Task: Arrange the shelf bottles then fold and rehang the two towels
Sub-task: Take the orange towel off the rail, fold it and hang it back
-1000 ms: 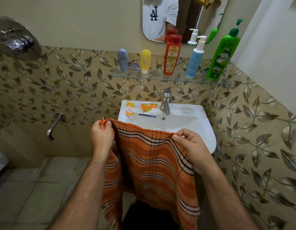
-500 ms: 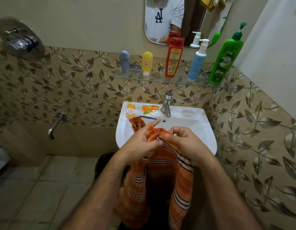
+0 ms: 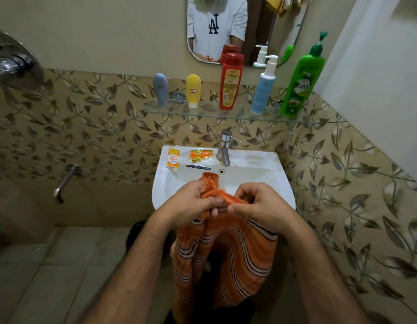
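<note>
An orange striped towel (image 3: 228, 251) hangs folded lengthwise in front of the sink, its top corners bunched together. My left hand (image 3: 193, 202) pinches those corners from the left, and my right hand (image 3: 256, 204) pinches them from the right, the two hands nearly touching. On the glass shelf (image 3: 207, 114) stand a grey tube (image 3: 160, 89), a yellow tube (image 3: 193, 90), a red bottle (image 3: 231, 81), a blue pump bottle (image 3: 263, 90) and a green pump bottle (image 3: 301, 83), all upright in a row. A yellow cloth (image 3: 276, 4) shows in the mirror's top right.
The white sink (image 3: 261, 174) sits just behind my hands, with a tap (image 3: 224, 148) and two orange sachets (image 3: 200, 156) on its back rim. A wall spout (image 3: 65, 183) and shower valve (image 3: 13, 64) are to the left. A white wall (image 3: 378, 66) closes in on the right.
My hands came together from a spread hold, bringing the towel's two top corners into one bunch. The towel now hangs narrower, folded in half. The view also shifted slightly downward.
</note>
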Demonstrator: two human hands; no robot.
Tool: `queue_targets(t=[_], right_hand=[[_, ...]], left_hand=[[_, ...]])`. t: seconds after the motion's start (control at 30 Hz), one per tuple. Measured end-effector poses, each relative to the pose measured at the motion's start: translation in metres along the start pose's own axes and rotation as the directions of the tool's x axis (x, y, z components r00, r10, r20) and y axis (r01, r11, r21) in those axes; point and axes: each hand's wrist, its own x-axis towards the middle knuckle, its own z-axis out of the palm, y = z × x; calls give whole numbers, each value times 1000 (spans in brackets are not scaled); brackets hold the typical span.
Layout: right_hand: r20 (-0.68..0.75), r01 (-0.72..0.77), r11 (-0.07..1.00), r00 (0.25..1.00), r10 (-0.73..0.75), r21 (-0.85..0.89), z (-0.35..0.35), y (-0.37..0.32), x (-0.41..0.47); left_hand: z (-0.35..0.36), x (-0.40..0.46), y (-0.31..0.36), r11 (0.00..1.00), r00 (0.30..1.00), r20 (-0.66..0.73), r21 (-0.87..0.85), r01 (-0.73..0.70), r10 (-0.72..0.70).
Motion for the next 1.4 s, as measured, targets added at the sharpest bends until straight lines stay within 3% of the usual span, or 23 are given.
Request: queue_targets(t=[0.1,0.23,0.4,0.53,0.67,0.8,1.0,1.1,1.27,1.4], right_hand=[[3,-48,998,999,48,-40,-6,6,-2],[-25,-64,998,998,64,29,-15,11,-8],[-57,-98,995,994,96,-19,-28,18,-9],[-166,-107,980,983,78,-169,-37,32,-7],[-261,-30,999,964,40,41,-43,40,-11],[-283,32,960,958,50,277,-47,48,-16],[-343,110,941,939,6,319,-47,60,-19],[-320,196,894,945,-63,403,-48,53,-23],[-62,205,609,967,-247,766,-46,18,-43],[147,121,501,874,-463,857,-24,-1,-53]], left_hand=[[-2,3,0,997,969,-244,-73,11,-29],[-6,4,-5,999,870,-492,0,33,-29],[-4,9,-11,989,778,-616,-143,45,-125],[-3,12,-15,983,703,-692,-176,54,-162],[1,13,-13,981,640,-749,-189,48,-175],[5,13,-15,972,618,-759,-232,34,-203],[19,7,-13,977,614,-765,-206,53,-195],[21,3,-12,965,645,-729,-259,50,-229],[26,-6,-10,952,759,-617,-307,10,-207],[30,-16,-11,950,798,-572,-312,2,-190]])
